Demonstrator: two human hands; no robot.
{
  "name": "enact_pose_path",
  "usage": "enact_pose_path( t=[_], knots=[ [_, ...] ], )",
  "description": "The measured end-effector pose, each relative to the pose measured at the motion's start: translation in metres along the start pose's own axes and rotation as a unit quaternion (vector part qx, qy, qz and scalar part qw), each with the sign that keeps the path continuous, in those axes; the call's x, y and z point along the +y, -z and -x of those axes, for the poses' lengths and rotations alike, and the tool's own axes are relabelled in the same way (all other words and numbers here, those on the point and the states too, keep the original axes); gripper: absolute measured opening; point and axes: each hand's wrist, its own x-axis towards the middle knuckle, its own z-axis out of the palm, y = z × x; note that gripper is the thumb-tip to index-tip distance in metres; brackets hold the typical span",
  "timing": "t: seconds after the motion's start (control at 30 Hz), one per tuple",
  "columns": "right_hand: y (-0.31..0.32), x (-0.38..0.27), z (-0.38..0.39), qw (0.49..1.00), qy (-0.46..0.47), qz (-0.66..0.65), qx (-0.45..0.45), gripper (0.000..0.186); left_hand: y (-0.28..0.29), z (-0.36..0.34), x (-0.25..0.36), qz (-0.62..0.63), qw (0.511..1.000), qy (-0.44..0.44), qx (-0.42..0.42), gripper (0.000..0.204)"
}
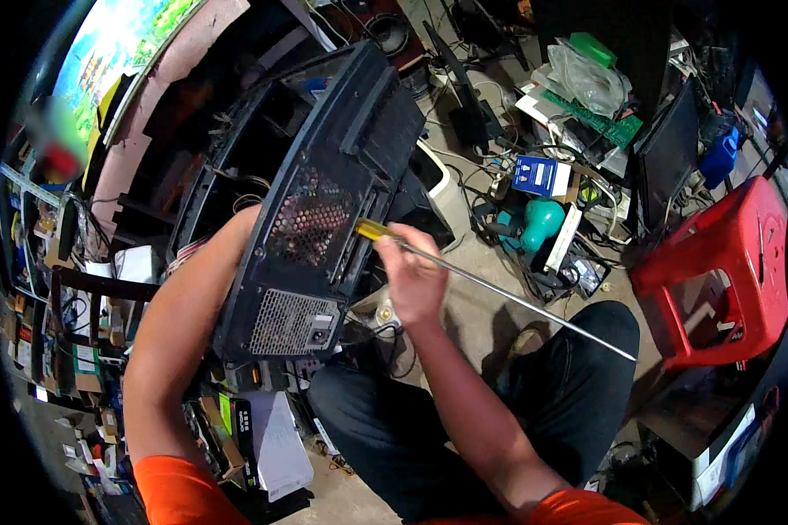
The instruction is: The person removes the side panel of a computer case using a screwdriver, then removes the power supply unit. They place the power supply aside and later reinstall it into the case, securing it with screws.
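Observation:
A black computer case (pixel 267 262) stands tilted before me, its back panel with honeycomb vents and power supply grille facing right. My left arm reaches into its open side. Through the vent holes, skin of my left hand (pixel 311 219) shows in part; its fingers are mostly hidden behind the panel. My right hand (pixel 416 276) is closed around a long screwdriver (pixel 517 302) near its yellow handle. The handle's end meets the case's back by the slot covers, while the metal shaft points away, down to the right over my knee.
At the right stands a red plastic stool (pixel 727 271). A teal hand tool (pixel 538 226), a blue-and-white box (pixel 538 175), a green circuit board (pixel 600 118) and cables clutter the floor beyond my knees. A bright screen (pixel 118 52) glows at upper left. Boxes and parts crowd the left side.

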Motion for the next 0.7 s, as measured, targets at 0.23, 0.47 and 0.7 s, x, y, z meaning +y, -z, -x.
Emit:
enact_pose_path(
  t=[0.23, 0.47, 0.7],
  knots=[
    [0.049, -0.064, -0.014, 0.995, -0.073, -0.061, 0.026, 0.025, -0.013, -0.007, 0.017, 0.104, 0.99, -0.017, 0.098, 0.04],
    [0.132, -0.199, -0.019, 0.997, -0.02, 0.062, 0.043, 0.016, 0.002, 0.047, 0.043, -0.221, 0.933, -0.038, 0.283, 0.026],
    [0.33, -0.231, -0.018, 0.898, 0.047, 0.434, 0.049, 0.01, -0.032, 0.154, 0.057, 0.032, 0.878, -0.266, 0.398, 0.023]
  ],
)
